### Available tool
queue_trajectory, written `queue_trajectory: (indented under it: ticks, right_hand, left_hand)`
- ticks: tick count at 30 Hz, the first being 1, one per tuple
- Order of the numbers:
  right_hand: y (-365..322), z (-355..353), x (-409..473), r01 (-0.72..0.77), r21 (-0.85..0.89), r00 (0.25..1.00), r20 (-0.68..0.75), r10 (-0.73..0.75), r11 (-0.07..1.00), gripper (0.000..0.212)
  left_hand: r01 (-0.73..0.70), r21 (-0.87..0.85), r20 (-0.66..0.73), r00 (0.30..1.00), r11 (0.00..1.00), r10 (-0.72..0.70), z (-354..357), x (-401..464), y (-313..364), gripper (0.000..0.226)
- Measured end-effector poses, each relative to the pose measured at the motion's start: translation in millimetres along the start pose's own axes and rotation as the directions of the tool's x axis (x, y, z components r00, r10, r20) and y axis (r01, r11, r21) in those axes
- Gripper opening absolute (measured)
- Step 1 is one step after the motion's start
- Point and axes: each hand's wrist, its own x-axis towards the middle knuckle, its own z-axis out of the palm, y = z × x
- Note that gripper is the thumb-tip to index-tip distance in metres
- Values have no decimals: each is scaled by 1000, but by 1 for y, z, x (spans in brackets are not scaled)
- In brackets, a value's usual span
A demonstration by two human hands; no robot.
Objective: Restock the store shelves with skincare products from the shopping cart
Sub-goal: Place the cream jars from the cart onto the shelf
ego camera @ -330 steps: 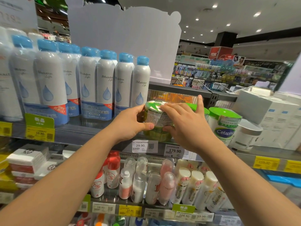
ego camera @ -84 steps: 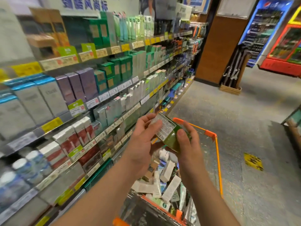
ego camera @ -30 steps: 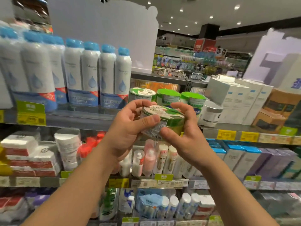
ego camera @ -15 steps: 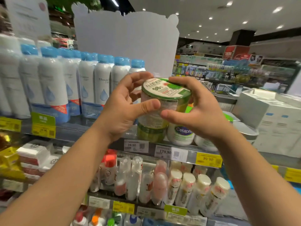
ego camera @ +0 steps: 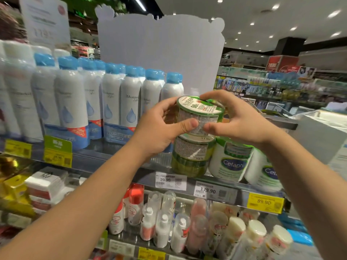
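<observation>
Fingers point(ego camera: 210, 96) of both hands grasping aloe jar point(ego camera: 199, 117), label blurred, far side hidden

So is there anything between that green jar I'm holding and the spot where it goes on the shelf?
Nothing visible. Both hands, left hand and right hand, hold the aloe jar directly over the shelved green jar, seemingly touching it; the Cetaphil tub stands beside.
</observation>
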Motion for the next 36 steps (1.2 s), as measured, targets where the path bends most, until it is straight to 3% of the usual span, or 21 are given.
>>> queue_trajectory:
  ticks: [10,14,18,22,31,36]
  right_hand:
    - [15,4,0,-99,-25,984,146,101,995,70]
    - [12,2,-3,-80,-239,988,108,109,968,75]
    - [5,3,-7,-20,-385,989,129,76,923,84]
    - [3,9,-10,-36,-467,987,120,104,884,94]
    - [1,13,-12,-66,-451,993,61,104,890,97]
    - [3,14,-12,-75,-470,993,50,111,879,99]
  left_hand:
    - [88,163,37,995,983,-95,-1,1,-23,81]
    - [98,211,40,993,973,-109,0,1,-23,75]
    - [85,268,61,993,960,-105,0,-3,-21,83]
    - [66,330,64,994,942,-92,-2,-7,-23,80]
    - [110,254,34,992,961,-123,-3,-7,-35,47]
    - [113,264,25,992,958,-124,-3,-7,-42,46]
